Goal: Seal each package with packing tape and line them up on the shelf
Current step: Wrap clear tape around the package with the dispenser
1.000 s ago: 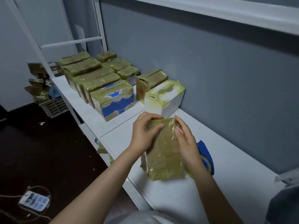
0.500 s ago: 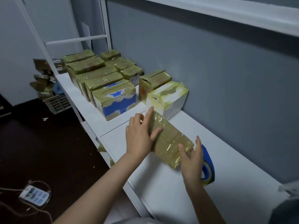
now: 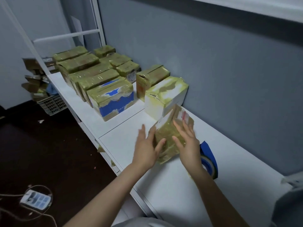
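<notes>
Apparently left hand (image 3: 147,149), right hand (image 3: 188,145) grip wide, flanking blurred package (image 3: 166,132) (tape roll (image 3: 209,163) half-hidden).

Dim, even indoor light; motion blur on hands (image 3: 165,145); wide-angle edge bending.

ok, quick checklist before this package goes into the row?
1. Tape on package: ok on the visible faces; underside cannot tell.
2. Left hand and right hand on its sides: ok, fingers straight.
3. Bare shelf in front of the white box: ok.
4. Package square to white box: not ok, looks turned.
5. Tape dispenser out of the path: ok, it lies to the right of the right wrist.
</notes>
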